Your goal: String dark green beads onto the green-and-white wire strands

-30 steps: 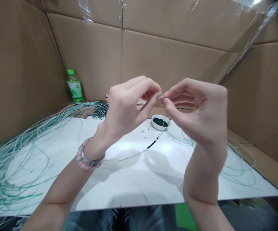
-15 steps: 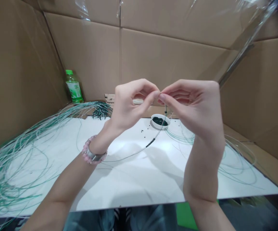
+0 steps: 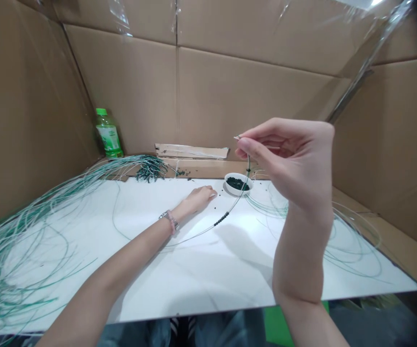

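My right hand is raised above the white board, with thumb and forefinger pinched on a thin green-white cord. The cord drops past the white bowl of dark beads, and a short row of black beads sits on it. My left hand lies on the board just left of the bowl, holding nothing. Several loose black beads lie between that hand and the bowl. A pink beaded bracelet circles my left wrist.
A large mass of green-white cords spreads over the left of the board, with another loop at the right. A dark-tipped bundle lies at the back. A green-capped plastic bottle stands back left. Cardboard walls surround the board.
My left hand has let go of the cord and dropped to the board beside the bowl. My right hand stays raised, pinching the cord.
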A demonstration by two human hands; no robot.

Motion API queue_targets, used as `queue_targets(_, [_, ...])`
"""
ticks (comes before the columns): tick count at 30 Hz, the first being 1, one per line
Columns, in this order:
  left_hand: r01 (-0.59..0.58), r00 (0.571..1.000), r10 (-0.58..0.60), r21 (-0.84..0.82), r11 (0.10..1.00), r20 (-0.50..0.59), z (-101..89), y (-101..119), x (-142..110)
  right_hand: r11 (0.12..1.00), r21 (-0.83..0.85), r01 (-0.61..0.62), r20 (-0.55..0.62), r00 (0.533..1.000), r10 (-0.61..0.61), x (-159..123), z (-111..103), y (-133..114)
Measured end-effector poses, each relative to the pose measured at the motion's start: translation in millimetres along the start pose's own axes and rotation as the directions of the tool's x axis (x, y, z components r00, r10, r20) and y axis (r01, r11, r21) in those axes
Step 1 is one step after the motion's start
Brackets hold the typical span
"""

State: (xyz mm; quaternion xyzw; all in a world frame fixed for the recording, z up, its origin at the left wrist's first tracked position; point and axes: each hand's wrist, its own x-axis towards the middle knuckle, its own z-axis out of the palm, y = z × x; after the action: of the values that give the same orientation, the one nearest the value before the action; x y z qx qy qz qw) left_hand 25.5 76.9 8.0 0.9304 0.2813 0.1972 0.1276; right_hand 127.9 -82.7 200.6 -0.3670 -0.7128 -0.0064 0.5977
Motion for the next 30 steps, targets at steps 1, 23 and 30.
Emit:
queue_targets(1, [0.001, 1.000, -0.001, 0.003, 1.000, 0.006, 1.7, -2, 0, 1.000, -0.006, 0.000, 0.001, 1.000, 0.000, 0, 0, 0])
queue_targets(23, [0.124, 0.992, -0.124, 0.043, 0.991, -0.005, 1.3, -8, -1, 0.999, -0.020, -0.028, 0.024, 0.999, 0.029, -2, 0, -3])
queue_targets(30, [0.120, 0.993, -0.120, 0.049, 0.992, -0.001, 2.4, -8, 1, 1.000, -0.027, -0.005, 0.011, 1.000, 0.006, -2, 0, -3])
